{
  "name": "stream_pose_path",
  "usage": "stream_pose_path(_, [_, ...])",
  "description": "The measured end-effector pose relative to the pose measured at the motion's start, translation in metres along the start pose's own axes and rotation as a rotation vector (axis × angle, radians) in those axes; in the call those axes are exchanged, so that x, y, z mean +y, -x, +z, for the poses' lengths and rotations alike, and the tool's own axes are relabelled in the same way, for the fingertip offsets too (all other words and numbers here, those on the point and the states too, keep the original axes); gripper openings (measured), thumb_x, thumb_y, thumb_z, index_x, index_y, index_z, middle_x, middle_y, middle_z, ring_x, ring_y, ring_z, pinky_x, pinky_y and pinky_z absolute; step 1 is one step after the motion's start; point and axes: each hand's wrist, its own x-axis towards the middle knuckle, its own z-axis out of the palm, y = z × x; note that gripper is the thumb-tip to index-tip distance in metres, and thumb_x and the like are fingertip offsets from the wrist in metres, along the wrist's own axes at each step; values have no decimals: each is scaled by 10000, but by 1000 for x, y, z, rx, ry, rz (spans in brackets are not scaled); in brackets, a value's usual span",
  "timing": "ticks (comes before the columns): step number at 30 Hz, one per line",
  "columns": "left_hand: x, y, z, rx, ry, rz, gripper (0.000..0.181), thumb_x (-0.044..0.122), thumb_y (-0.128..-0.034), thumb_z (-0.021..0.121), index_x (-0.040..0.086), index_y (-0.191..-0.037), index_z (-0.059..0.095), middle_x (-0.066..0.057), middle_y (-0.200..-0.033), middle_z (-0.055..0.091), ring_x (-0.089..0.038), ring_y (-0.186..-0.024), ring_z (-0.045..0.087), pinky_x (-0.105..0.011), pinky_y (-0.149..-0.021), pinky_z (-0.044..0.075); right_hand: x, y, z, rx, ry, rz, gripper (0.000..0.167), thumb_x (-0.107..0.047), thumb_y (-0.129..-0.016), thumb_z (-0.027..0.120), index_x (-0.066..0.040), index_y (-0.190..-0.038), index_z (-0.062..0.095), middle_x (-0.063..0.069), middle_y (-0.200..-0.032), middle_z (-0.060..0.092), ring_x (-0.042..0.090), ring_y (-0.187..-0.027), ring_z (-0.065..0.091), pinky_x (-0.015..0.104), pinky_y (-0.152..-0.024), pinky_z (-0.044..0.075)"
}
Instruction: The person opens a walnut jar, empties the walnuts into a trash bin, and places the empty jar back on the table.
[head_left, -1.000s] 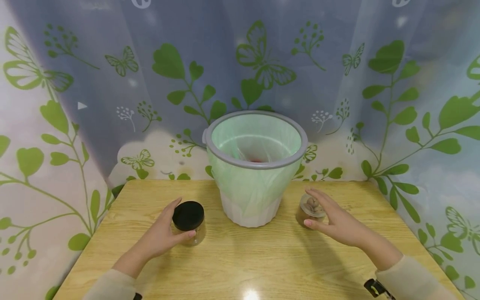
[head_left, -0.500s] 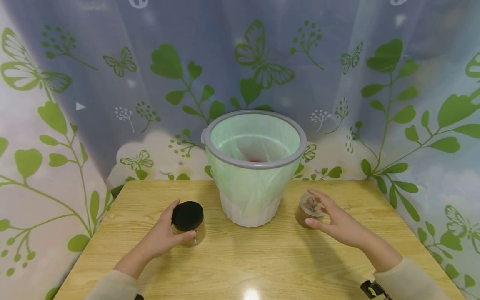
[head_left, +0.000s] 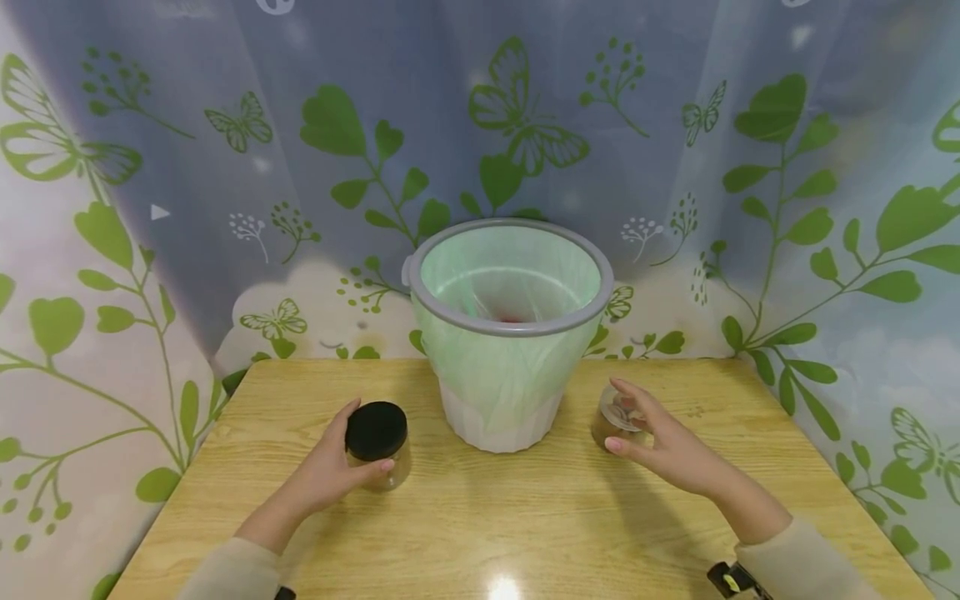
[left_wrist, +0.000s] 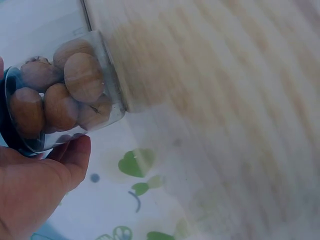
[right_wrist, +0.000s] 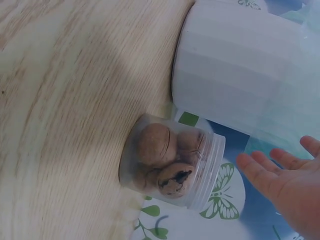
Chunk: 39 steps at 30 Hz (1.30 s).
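Observation:
A clear jar of walnuts with a black lid [head_left: 377, 431] stands on the left of the table. My left hand [head_left: 325, 471] grips it near the lid, thumb on the near side and fingers around the far side; the left wrist view shows several walnuts [left_wrist: 84, 77] through its wall. On the right is a lidless clear jar [right_wrist: 172, 162] with walnuts inside, one with a broken shell [right_wrist: 176, 180]. My right hand [head_left: 671, 446] hovers by its mouth, fingers spread; in the right wrist view the fingertips are apart from the rim.
A white bin [head_left: 498, 425] with a grey rim and green liner stands between the jars at the back; something red [head_left: 512, 320] shows inside. Behind the wooden table [head_left: 480, 517] hangs a patterned curtain [head_left: 420, 108].
My right hand has shifted very slightly left and covers a little more of the open jar's mouth. The left hand keeps its grip; both jars stay put.

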Motion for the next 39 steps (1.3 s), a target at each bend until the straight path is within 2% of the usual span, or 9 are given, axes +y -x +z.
stream_pose_path(6, [0, -1, -3, 9, 18, -21, 1114, 504, -821, 803, 30, -1579, 137, -309, -1571, 249, -511, -1376, 363, -645, -1049, 367, 3, -2, 6, -1, -24, -18, 812, -262, -990, 658, -96, -1602, 150, 244, -1576, 235, 511, -1388, 312, 667, -1041, 351])
stream_pose_path(14, [1, -1, -4, 19, 25, -49, 1098, 511, -796, 823, 10, -1557, 211, -310, -1529, 338, -479, -1345, 429, -599, -1024, 423, 4, 1, 15, -37, -78, 27, 840, -304, -988, 659, -98, -1609, 131, 235, -1607, 173, 520, -1406, 287, 679, -1010, 379])
stream_pose_path(18, [1, 0, -3, 33, 23, -54, 1094, 519, -783, 830, 10, -1550, 239, -297, -1518, 364, -457, -1336, 450, -580, -1015, 441, 2, 0, 17, -37, -98, 7, 819, -271, -991, 659, -123, -1610, 143, 225, -1602, 191, 521, -1404, 289, 662, -1017, 383])
stream_pose_path(22, [1, -1, -2, 34, 9, -48, 1080, 531, -776, 831, 8, -1537, 270, -293, -1502, 390, -448, -1312, 480, -563, -997, 462, -1, 0, 19, -42, -114, -5, 809, -248, -988, 663, -103, -1605, 161, 228, -1601, 215, 526, -1400, 298, 656, -1040, 359])
stream_pose_path(30, [0, -3, 3, 36, -1, -40, 1066, 562, -750, 837, 39, -1523, 321, -238, -1465, 461, -393, -1246, 546, -504, -932, 514, -1, -1, 21, -44, -111, -7, 788, -258, -992, 656, -105, -1600, 179, 229, -1612, 205, 566, -1377, 312, 723, -1019, 324])
stream_pose_path(33, [2, -2, 6, 35, -4, -46, 1051, 564, -744, 840, 62, -1519, 338, -206, -1438, 501, -354, -1199, 573, -461, -885, 532, -2, -1, 22, -42, -104, -8, 781, -266, -993, 653, -99, -1597, 188, 226, -1602, 235, 571, -1355, 345, 739, -1000, 331])
stream_pose_path(39, [11, -1, 9, 14, 25, -28, 1031, 529, -752, 850, 56, -1517, 346, -184, -1440, 504, -342, -1195, 579, -445, -896, 540, -5, -1, 25, -43, -124, -14, 764, -251, -992, 654, -126, -1597, 204, 242, -1571, 285, 550, -1337, 390, 713, -983, 380])
